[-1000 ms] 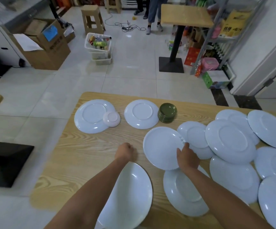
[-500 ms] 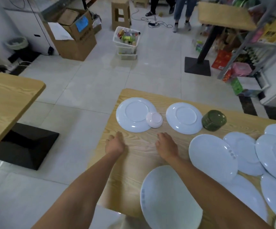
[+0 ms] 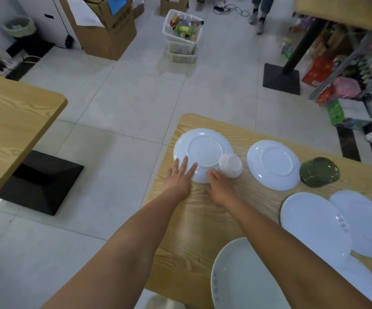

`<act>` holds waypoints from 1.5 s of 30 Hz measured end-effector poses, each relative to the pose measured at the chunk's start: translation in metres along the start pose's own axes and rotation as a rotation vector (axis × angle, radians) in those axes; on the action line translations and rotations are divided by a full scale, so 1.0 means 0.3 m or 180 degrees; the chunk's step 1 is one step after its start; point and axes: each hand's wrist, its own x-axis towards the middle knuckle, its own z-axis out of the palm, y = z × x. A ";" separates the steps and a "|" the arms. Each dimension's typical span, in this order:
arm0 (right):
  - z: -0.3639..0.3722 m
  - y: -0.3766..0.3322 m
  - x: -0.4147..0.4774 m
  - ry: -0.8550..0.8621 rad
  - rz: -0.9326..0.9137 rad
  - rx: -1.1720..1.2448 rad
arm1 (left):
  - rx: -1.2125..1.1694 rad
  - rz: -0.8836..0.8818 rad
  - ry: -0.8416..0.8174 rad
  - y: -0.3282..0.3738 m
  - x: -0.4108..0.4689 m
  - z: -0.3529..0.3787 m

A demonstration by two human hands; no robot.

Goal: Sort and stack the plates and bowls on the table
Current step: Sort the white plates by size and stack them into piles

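Overturned plate point(image 3: 202, 150) at the table's point(image 3: 202, 221) far left corner looks stiff, slick, breakable; best lifted by its rim; left hand point(image 3: 179, 176) grip spread on it; right hand point(image 3: 220, 185) grip unclear.

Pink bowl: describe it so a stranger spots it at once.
On the wooden table, at its far left corner, a white plate lies upside down. The bowl sits inverted, overlapping that plate's right rim. It alone is small and pale pink among wide white plates.

We are seeing the wooden worktop point(image 3: 202, 219) carrying upturned white plates point(image 3: 273, 163), a small pink bowl point(image 3: 230, 165) touching the far-left plate point(image 3: 202, 150), and a stack of green dishes point(image 3: 319, 171).
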 end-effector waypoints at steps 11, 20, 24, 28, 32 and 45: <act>-0.003 0.012 0.070 0.0033 -0.0063 -0.0053 | 0.0374 0.0221 -0.0166 0.021 0.055 -0.019; 0.017 0.027 0.033 0.0100 -0.0099 -0.0081 | 0.0635 0.0306 -0.0007 0.028 0.026 0.006; 0.046 0.029 -0.014 0.0169 -0.0132 -0.0083 | 0.0697 0.0368 0.0068 0.028 -0.017 0.037; 0.076 0.032 -0.069 0.0229 -0.0179 -0.0063 | 0.0586 0.0540 0.0237 0.027 -0.055 0.069; 0.095 0.039 -0.116 0.0375 -0.0268 -0.0168 | 0.0472 0.0849 0.0520 0.028 -0.096 0.092; -0.005 0.183 -0.080 0.0838 0.0752 0.0254 | -0.2050 -0.1933 0.0288 0.051 -0.077 0.064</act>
